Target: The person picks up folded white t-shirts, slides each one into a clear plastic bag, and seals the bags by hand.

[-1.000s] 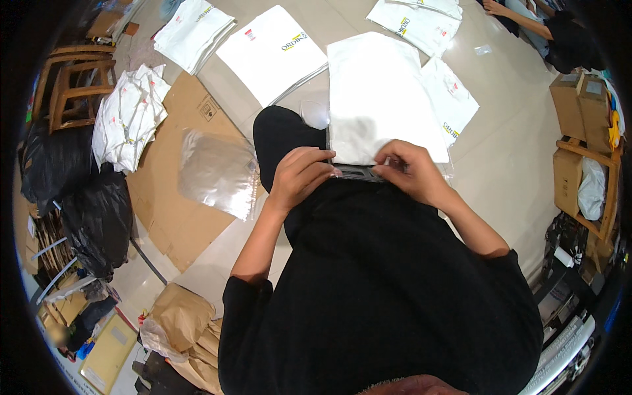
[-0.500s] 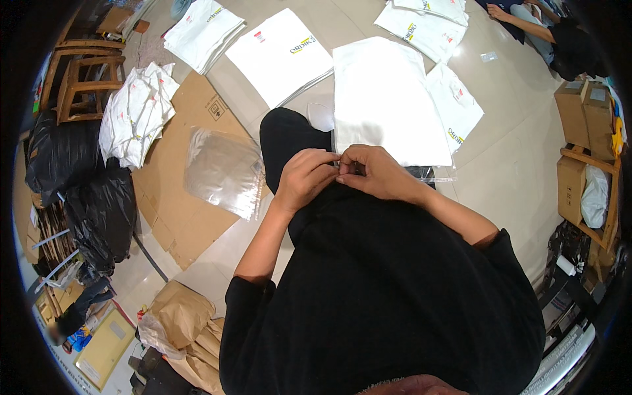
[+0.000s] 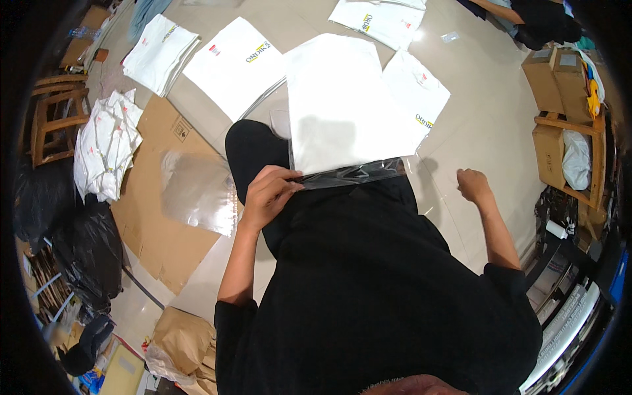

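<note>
A folded white shirt (image 3: 336, 85) lies flat across my lap and the floor, its plain side up. It sits inside a clear plastic bag (image 3: 368, 174), whose transparent end sticks out past the cloth on my side. My left hand (image 3: 268, 194) pinches the bag's left corner between thumb and fingers. Off to the right, apart from the bag, my right hand (image 3: 473, 185) is closed above the floor, its fingers curled in. Whatever it may hold is hidden. Right beside the bagged shirt lies a printed white shirt (image 3: 415, 99).
Stacks of folded white shirts (image 3: 234, 69) lie ahead. Left of me, clear plastic bags (image 3: 197, 191) rest on a cardboard sheet (image 3: 141, 217), near crumpled white shirts (image 3: 107, 145) and black sacks (image 3: 89, 247). Cardboard boxes (image 3: 559, 85) stand at the right; another person (image 3: 543, 20) is at the far right.
My right hand has left the bag's edge and swung out to the right. My left hand stays at the corner, and the bag's clear end is now in plain sight.
</note>
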The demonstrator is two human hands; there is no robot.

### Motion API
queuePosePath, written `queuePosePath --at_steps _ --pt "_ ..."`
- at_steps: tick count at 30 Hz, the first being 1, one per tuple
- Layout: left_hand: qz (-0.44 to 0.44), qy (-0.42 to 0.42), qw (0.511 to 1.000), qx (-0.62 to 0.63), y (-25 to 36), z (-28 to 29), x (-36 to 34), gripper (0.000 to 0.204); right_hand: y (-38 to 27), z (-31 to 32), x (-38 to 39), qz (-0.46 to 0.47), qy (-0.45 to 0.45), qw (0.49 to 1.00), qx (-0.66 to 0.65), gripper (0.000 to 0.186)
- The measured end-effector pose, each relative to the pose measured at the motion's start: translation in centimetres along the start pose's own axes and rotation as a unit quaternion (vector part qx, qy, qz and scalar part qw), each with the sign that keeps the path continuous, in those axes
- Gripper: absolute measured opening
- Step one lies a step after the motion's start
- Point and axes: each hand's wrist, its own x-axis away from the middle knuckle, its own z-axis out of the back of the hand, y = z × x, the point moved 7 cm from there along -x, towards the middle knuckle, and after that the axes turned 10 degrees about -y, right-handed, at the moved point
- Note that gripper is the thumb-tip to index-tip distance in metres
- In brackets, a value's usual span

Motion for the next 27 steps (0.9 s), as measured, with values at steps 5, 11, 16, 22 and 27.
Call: queuePosePath --at_steps 5,11,16,22,27 --pt "0.006 0.009 1.0 -0.019 -0.1 0.1 0.1 0.022 -9.4 7.8 2.5 0.169 0.245 0.824 -0.483 0.07" --pt "0.006 -0.01 1.0 -0.028 -0.1 0.6 0.1 0.019 -12.7 9.4 3.0 0.284 0.331 0.721 -0.538 0.034" --pt "-0.012 -0.03 0.999 -0.044 0.2 1.1 -0.3 0.015 -11.1 10.5 3.8 0.306 0.319 0.734 -0.515 0.021" --pt "0.124 -0.036 0.989 0.076 -0.9 0.6 -0.8 0.008 -10.1 12.4 4.0 0.301 0.295 0.738 -0.526 0.008" --pt "0.245 -0.018 0.946 0.211 -2.6 -0.4 0.4 0.015 -10.1 11.3 2.8 0.26 0.217 0.704 -0.624 0.012"
